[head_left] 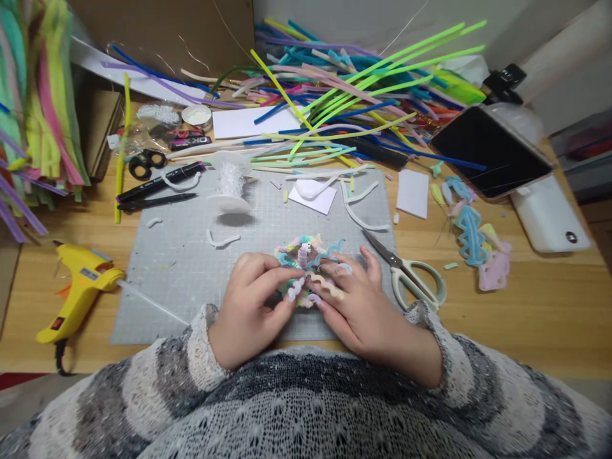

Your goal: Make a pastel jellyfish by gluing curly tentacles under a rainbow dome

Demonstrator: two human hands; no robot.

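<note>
Between my hands, near the front of the grey cutting mat [167, 274], is a small pastel craft piece of wavy, bent pipe cleaners [302, 255]. Blue, cream and lilac strands stick out of it. My left hand [261, 299] pinches its left side, with thumb and forefinger near a lilac strand. On the other side my right hand [366, 306] has its fingers curled over the cream and blue strands, thumb at the lower edge. The fingers partly cover the piece's underside. Scissors [406, 268] with pale handles lie just right of my right hand.
A yellow glue gun [81, 287] lies left. Behind the mat's middle stands a spool of clear thread [230, 185], beside markers [160, 182]. Loose pipe cleaners [354, 89] heap at the back. Finished-looking pastel shapes [471, 236] and a phone [492, 150] are on the right.
</note>
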